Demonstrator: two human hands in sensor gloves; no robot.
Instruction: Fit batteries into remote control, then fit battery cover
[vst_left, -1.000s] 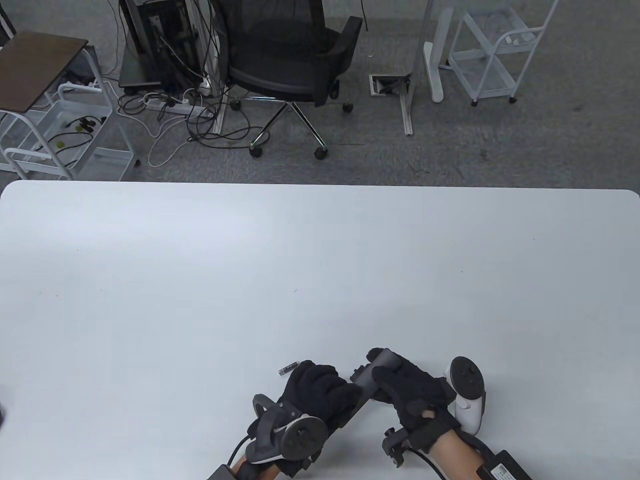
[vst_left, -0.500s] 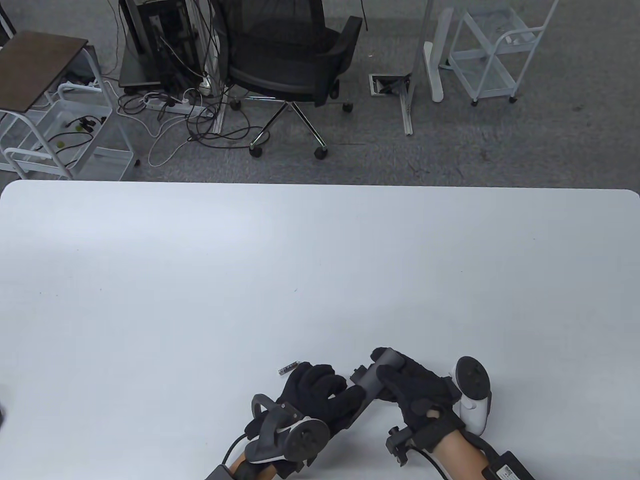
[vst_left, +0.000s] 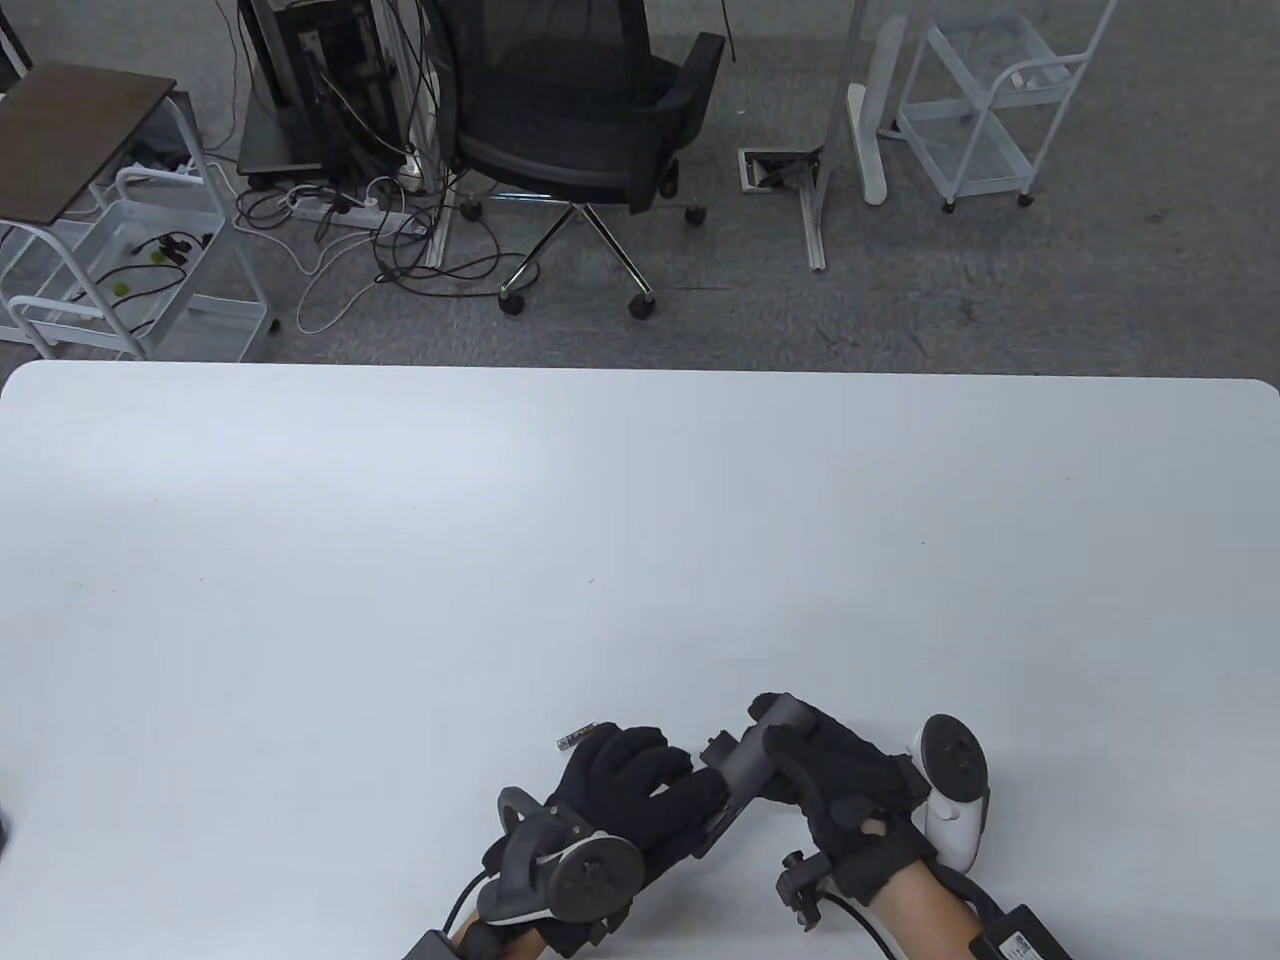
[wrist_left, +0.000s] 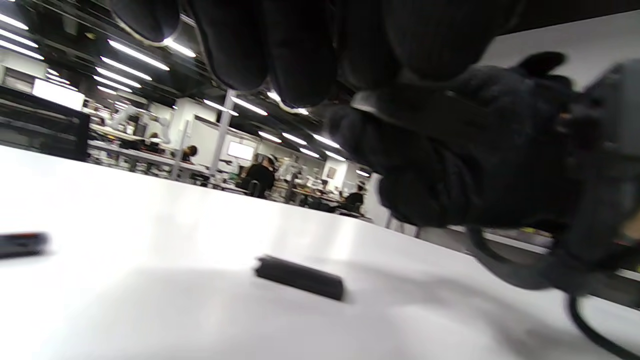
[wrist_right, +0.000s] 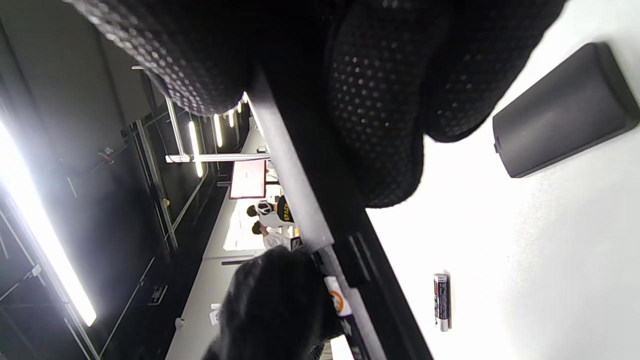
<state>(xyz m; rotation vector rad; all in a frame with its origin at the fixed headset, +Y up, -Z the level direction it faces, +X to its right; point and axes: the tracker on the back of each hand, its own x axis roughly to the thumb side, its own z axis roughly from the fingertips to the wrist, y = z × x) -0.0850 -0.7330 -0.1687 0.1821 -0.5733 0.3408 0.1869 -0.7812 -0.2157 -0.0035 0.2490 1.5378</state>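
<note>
The dark grey remote control (vst_left: 748, 762) is held slantwise just above the table near its front edge. My right hand (vst_left: 835, 775) grips its far end from above. My left hand (vst_left: 640, 790) holds its near end, fingers curled over it. In the right wrist view the remote's edge (wrist_right: 300, 200) runs down the frame, and a left fingertip (wrist_right: 270, 300) presses beside a white-and-orange battery (wrist_right: 336, 300) in it. A loose battery (vst_left: 575, 739) lies on the table left of the hands; it also shows in the right wrist view (wrist_right: 441, 300). The dark battery cover (wrist_right: 565, 135) lies flat on the table (wrist_left: 300, 277).
The white table (vst_left: 640, 520) stretches away behind the hands. Beyond its far edge stand a black office chair (vst_left: 580, 110), white wire carts (vst_left: 985, 110) and a side table (vst_left: 75, 140).
My right hand and the remote's far end have shifted slightly right. My left hand has slid a little toward the front edge. The loose battery and the cover have not moved.
</note>
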